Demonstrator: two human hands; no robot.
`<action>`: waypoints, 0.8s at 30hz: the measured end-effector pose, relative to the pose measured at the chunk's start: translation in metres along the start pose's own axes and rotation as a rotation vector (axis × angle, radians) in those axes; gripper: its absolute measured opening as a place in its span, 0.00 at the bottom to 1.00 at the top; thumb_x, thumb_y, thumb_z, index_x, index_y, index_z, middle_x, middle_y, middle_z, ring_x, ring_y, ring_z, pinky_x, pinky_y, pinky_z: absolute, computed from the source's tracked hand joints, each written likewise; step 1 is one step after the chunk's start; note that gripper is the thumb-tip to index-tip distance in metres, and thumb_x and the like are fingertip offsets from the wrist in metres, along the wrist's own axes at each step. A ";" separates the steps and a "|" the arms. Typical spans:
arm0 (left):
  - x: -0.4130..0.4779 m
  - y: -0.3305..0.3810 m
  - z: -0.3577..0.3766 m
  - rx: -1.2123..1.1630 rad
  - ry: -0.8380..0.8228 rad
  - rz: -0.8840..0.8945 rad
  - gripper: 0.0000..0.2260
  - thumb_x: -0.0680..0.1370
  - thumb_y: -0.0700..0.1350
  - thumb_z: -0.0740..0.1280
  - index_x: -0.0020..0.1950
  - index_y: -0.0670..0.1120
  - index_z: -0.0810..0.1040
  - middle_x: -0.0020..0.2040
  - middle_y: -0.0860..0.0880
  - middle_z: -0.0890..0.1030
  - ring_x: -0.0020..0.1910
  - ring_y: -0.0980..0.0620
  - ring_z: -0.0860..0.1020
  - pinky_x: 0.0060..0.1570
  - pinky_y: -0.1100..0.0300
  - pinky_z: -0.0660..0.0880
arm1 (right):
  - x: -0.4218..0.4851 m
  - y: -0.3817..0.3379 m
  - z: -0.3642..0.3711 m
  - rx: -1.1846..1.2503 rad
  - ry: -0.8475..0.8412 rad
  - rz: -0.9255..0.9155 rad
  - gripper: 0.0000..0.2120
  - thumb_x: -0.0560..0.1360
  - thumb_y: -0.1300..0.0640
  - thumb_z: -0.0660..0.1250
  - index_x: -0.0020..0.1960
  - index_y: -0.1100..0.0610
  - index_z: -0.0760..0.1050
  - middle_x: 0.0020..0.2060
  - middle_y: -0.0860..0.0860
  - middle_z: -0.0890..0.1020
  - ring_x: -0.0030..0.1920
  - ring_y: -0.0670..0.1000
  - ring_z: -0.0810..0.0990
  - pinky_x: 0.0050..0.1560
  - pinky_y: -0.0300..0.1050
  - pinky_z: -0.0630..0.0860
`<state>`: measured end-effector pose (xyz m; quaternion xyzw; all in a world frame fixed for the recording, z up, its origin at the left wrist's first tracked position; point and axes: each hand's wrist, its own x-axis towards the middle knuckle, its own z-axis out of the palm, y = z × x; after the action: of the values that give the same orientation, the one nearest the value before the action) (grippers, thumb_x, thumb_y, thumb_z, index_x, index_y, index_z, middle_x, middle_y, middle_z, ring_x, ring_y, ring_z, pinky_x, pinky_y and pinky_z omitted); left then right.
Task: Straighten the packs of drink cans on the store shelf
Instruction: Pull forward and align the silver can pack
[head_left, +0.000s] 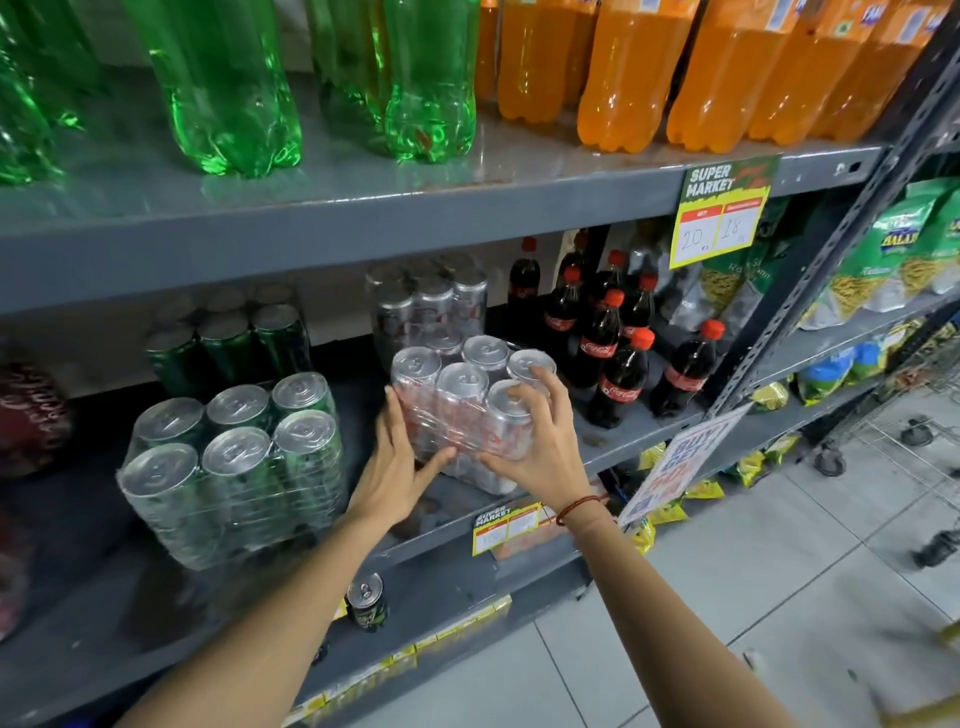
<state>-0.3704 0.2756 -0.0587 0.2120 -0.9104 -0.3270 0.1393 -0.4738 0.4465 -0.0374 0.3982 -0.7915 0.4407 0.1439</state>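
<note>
A shrink-wrapped pack of silver cans (462, 395) stands near the front of the grey middle shelf (649, 436), turned at an angle to the shelf edge. My left hand (400, 467) grips its left front side. My right hand (535, 441) clasps its right front corner, fingers spread over a can top. A second silver pack (426, 301) stands behind it. To the left sits a pack of green cans (234, 467), with another green pack (228, 338) further back.
Small cola bottles (618, 358) stand just right of the held pack. Large green and orange bottles fill the shelf above. A loose can (367, 601) stands on the shelf below. Price tags hang on the shelf edges; snack bags fill the rack to the right.
</note>
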 end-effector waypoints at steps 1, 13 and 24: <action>-0.003 0.003 -0.001 -0.038 0.028 -0.004 0.48 0.70 0.66 0.61 0.73 0.50 0.31 0.77 0.41 0.48 0.65 0.35 0.71 0.56 0.45 0.73 | 0.000 0.001 -0.002 0.032 0.003 0.022 0.33 0.63 0.39 0.74 0.62 0.51 0.69 0.70 0.55 0.60 0.71 0.49 0.64 0.68 0.40 0.67; -0.019 0.109 0.020 -0.579 0.075 -0.186 0.56 0.60 0.60 0.77 0.73 0.64 0.39 0.75 0.45 0.31 0.75 0.48 0.38 0.72 0.45 0.49 | 0.042 0.011 -0.022 0.567 -0.118 0.540 0.20 0.77 0.40 0.57 0.65 0.46 0.71 0.64 0.48 0.76 0.66 0.48 0.73 0.69 0.48 0.68; 0.066 0.044 -0.059 -0.127 -0.452 0.190 0.52 0.60 0.41 0.80 0.75 0.56 0.54 0.75 0.51 0.62 0.68 0.59 0.62 0.63 0.70 0.57 | -0.027 -0.049 0.018 0.345 0.216 0.467 0.25 0.72 0.32 0.57 0.69 0.31 0.61 0.59 0.34 0.70 0.60 0.32 0.69 0.61 0.37 0.68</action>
<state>-0.4179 0.2426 0.0215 0.0377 -0.9118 -0.4082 -0.0246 -0.4169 0.4312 -0.0341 0.1749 -0.7553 0.6294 0.0524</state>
